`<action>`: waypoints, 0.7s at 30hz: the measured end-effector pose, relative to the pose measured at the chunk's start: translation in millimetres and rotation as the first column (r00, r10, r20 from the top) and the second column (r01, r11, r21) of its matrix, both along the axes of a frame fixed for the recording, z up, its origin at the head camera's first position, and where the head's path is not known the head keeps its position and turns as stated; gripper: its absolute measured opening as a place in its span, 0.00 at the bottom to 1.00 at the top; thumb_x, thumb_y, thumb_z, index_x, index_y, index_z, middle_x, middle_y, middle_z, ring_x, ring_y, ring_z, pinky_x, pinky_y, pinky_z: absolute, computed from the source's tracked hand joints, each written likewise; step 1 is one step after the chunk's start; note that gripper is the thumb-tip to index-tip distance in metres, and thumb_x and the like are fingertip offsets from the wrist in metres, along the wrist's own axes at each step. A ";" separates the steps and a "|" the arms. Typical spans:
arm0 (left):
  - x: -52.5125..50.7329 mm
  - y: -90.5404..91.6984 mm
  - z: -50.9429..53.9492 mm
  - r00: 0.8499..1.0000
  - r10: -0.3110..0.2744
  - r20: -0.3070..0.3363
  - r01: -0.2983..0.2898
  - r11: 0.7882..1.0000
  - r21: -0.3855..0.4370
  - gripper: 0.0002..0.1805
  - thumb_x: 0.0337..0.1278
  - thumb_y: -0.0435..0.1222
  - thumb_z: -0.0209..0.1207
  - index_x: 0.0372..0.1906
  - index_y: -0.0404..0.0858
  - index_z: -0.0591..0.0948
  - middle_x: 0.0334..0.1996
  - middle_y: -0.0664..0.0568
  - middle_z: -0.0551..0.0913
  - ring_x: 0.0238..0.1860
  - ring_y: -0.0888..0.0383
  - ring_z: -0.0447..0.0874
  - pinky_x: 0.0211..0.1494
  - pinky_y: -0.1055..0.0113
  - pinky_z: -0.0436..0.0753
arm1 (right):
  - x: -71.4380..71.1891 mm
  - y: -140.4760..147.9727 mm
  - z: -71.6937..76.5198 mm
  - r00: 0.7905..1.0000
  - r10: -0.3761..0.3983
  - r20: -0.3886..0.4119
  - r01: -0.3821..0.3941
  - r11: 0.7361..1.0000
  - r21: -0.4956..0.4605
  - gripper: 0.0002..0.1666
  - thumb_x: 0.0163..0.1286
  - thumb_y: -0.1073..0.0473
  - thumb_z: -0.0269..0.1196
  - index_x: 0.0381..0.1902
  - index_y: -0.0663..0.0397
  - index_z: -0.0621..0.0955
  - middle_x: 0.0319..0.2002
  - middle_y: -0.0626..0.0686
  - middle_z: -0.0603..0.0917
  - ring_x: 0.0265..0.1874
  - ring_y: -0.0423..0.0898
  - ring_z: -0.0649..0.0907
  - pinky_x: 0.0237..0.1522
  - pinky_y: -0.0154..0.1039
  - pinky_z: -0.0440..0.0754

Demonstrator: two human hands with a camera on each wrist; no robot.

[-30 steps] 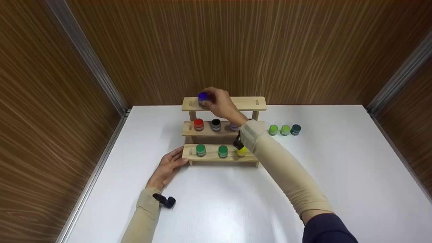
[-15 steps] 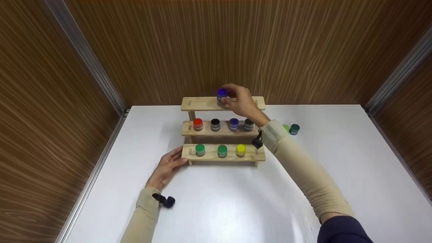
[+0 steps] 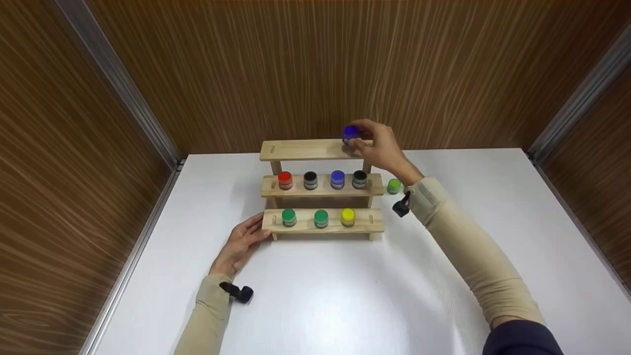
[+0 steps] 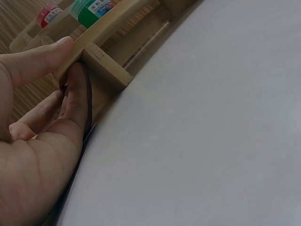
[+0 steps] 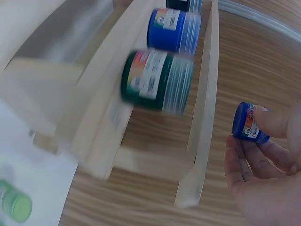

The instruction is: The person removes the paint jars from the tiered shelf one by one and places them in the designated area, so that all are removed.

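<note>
Right hand [image 3: 383,144] pinching a small cylindrical blue jar [image 3: 349,132] at the right of a pale wooden top plank [image 3: 305,149], contact hard to judge, left hand [image 3: 240,246] gripping the smooth bottom plank [image 3: 305,220] by its end

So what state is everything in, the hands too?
Left hand: gripping the bottom shelf at its left end
Right hand: pinching the held blue jar
Held blue jar: near the top shelf, contact unclear
Wooden rack: standing
Middle-shelf jars: four, all upright
Bottom-shelf jars: three, all upright
Light-green jar: upright on the table
</note>
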State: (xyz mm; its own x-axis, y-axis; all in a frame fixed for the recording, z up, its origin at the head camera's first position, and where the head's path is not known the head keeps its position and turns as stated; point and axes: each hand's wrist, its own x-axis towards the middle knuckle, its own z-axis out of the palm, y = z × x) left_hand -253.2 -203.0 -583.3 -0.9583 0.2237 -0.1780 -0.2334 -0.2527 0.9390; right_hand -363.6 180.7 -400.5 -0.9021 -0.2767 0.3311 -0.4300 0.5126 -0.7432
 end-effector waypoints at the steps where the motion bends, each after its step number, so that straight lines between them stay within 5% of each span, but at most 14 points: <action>1: 0.2 -0.7 -0.1 1.000 -0.002 -0.005 0.002 1.000 0.001 0.41 0.69 0.22 0.62 0.83 0.28 0.59 0.80 0.31 0.63 0.74 0.48 0.73 0.68 0.70 0.82 | 0.4 3.5 0.2 1.000 -0.005 0.001 0.005 1.000 0.004 0.26 0.79 0.64 0.65 0.71 0.61 0.78 0.65 0.63 0.83 0.63 0.59 0.84 0.71 0.53 0.81; 21: 4.4 -5.7 1.2 1.000 0.011 0.011 -0.011 1.000 -0.009 0.41 0.68 0.22 0.62 0.83 0.27 0.59 0.81 0.31 0.63 0.74 0.49 0.73 0.68 0.70 0.82 | 4.0 77.8 -19.9 0.990 -0.134 0.043 0.134 0.991 -0.006 0.26 0.78 0.67 0.64 0.71 0.65 0.77 0.66 0.67 0.82 0.64 0.62 0.83 0.69 0.56 0.82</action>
State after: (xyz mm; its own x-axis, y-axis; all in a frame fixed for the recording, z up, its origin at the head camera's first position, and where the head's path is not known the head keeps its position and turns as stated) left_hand -248.8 -208.7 -582.1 -0.9587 0.2113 -0.1904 -0.2408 -0.2466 0.9387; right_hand -359.6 258.5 -420.4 -0.9443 -0.1494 0.2933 -0.3255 0.5565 -0.7645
